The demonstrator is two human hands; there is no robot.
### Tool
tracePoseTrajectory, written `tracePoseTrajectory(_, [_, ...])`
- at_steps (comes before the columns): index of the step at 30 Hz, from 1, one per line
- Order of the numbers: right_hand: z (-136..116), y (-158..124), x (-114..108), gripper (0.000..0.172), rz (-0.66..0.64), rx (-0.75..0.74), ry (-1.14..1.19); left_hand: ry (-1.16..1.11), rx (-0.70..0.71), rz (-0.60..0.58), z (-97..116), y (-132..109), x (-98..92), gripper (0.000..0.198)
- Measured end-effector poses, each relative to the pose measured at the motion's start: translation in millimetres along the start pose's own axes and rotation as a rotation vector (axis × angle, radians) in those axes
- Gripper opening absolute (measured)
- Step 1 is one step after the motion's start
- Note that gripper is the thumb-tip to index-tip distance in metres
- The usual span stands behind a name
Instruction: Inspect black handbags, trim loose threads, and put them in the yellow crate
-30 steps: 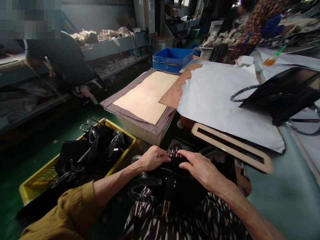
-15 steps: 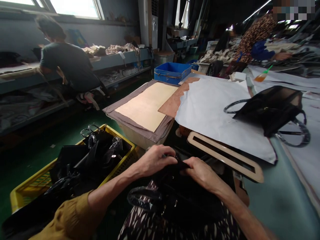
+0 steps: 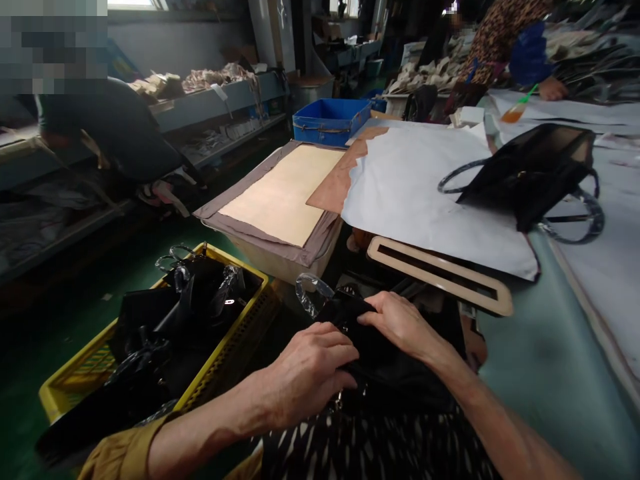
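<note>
A black handbag lies across the lap, over a black-and-white patterned garment. One of its handles, wrapped in clear plastic, stands up at its far left; small metal fittings glint on its near side. With fingers bent over the fabric, my left hand is closed on the bag's left part; its fingertips are partly lost against the black. My right hand pinches the bag's upper edge between thumb and fingers.
On the left stands a yellow crate of black bags. A table to the right bears white sheeting, another black bag and a slotted frame. Ahead are a cloth-covered bin and a blue bin. Two people work nearby.
My left hand has come down and nearer along the bag, while my right hand keeps its edge. The bag has turned, its wrapped handle now at the far side. The view has tilted down.
</note>
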State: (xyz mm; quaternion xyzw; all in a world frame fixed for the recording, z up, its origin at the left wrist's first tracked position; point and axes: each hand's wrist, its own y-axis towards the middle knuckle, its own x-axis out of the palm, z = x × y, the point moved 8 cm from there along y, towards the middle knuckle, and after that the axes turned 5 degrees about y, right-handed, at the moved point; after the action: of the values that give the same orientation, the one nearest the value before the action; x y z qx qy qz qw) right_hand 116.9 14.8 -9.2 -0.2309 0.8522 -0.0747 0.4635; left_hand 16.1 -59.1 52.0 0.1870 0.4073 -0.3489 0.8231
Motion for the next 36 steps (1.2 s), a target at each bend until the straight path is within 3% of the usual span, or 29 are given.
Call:
tracePoseTrajectory(5, [4.0, 2.7, 5.3, 0.016, 0.009, 0.001, -0.047, 0.022, 0.046, 0.074, -11.4, 1.0, 14.3, 0.017])
tracePoseTrajectory(13, [4.0, 7.5, 12.2, 0.015, 0.028, -0.002, -0.084, 0.02, 0.095, 0.223, -12.9, 2.7, 16.2, 0.02])
tracePoseTrajectory(21, [1.8, 10.0, 18.9, 0.017, -0.011, 0.006, -0.131, 0.033, 0.07, 0.197, -16.5, 6.9, 18.9, 0.023])
tracePoseTrajectory(25, [1.6, 10.8, 20.8, 0.017, -0.031, 0.01, -0.138, 0.007, -0.015, 0.183, -22.3, 1.8, 15.9, 0.014])
tracePoseTrajectory(29, [4.0, 11.9, 21.7, 0.02, -0.021, 0.022, -0.14, -0.072, -0.185, 0.195, -35.2, -5.1, 11.8, 0.04])
tracePoseTrajectory(36, [3.5, 13.0, 23.1, 0.021, -0.015, 0.003, -0.143, -0.032, -0.042, 0.175, -26.0, -0.3, 16.6, 0.022])
